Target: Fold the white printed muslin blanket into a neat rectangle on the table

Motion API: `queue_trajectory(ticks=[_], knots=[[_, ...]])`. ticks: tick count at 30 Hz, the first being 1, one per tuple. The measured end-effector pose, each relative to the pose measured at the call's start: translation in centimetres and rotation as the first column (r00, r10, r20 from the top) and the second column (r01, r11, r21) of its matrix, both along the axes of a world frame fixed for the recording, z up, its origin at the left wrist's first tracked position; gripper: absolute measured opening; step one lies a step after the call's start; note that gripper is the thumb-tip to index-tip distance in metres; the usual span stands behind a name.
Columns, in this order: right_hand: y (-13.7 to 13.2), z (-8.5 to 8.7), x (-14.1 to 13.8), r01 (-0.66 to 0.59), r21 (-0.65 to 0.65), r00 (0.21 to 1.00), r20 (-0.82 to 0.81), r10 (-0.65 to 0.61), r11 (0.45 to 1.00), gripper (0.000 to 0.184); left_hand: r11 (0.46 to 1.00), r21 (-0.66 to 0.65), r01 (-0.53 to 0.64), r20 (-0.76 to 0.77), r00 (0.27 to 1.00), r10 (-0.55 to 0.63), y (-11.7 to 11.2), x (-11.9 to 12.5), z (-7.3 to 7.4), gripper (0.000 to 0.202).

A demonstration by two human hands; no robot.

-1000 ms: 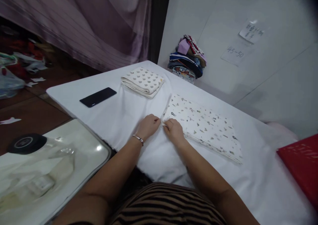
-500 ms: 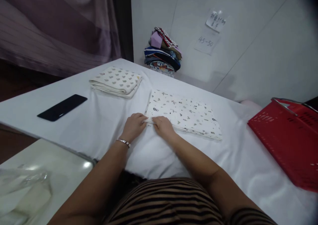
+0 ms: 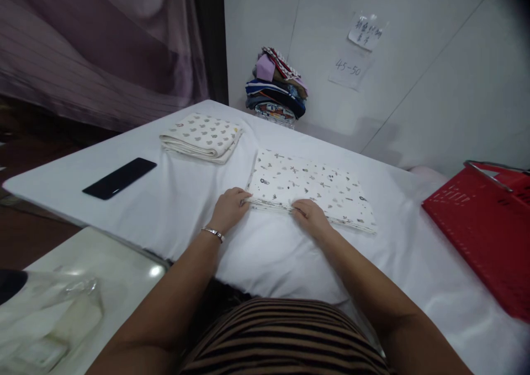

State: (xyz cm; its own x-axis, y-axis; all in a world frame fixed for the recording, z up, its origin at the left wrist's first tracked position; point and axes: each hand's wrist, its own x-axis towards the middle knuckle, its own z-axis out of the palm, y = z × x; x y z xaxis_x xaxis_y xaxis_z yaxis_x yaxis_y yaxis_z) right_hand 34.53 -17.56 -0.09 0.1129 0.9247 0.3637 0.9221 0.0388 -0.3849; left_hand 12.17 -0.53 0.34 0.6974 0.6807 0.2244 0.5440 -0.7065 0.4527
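A white cloth (image 3: 308,184) with small printed figures lies folded in layers on the white-covered table (image 3: 199,198). My left hand (image 3: 231,208), with a bracelet at the wrist, pinches the cloth's near left corner. Along the near edge, right of that corner, my right hand (image 3: 310,215) grips the layered edge between thumb and fingers. Behind and to the left sits a second folded cloth (image 3: 202,135), cream with grey-green motifs, which neither hand touches.
A black phone-like slab (image 3: 120,178) lies at the table's left. On the right stands a red basket (image 3: 480,231) with a metal handle. Folded clothes (image 3: 276,88) are stacked by the wall. A clear plastic bag (image 3: 62,320) rests on a lower surface at bottom left.
My right hand has slid rightward along the cloth's near edge, away from my left hand. The left hand stays at the corner. The whole view has shifted slightly.
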Motion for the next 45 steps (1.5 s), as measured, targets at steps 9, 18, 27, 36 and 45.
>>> queue_trajectory(ticks=[9,18,27,36,45], knots=[[1.2,1.3,1.4,-0.029,-0.198,0.999,-0.021,0.025,0.98,0.018,1.0,-0.021,0.009,0.012,1.0,-0.008,0.2,-0.1,-0.1,0.03],[1.6,2.6,0.8,0.006,-0.249,0.944,0.322,0.077,0.968,0.025,0.999,-0.036,0.013,0.009,1.0,-0.013,0.1,-0.1,0.2,0.032],[0.9,1.4,1.3,-0.09,-0.211,0.936,0.316,0.155,0.973,0.03,0.999,-0.047,0.009,0.002,1.0,-0.009,-0.1,0.0,0.6,0.031],[0.9,2.0,1.3,-0.106,-0.212,0.974,0.173,0.144,0.971,0.025,0.998,-0.061,0.007,0.01,1.0,-0.007,-0.2,0.0,0.7,0.032],[1.1,1.7,1.6,-0.1,-0.251,0.975,0.166,0.145,0.963,0.023,0.998,-0.068,0.003,-0.009,1.0,-0.003,-0.2,-0.1,0.7,0.032]])
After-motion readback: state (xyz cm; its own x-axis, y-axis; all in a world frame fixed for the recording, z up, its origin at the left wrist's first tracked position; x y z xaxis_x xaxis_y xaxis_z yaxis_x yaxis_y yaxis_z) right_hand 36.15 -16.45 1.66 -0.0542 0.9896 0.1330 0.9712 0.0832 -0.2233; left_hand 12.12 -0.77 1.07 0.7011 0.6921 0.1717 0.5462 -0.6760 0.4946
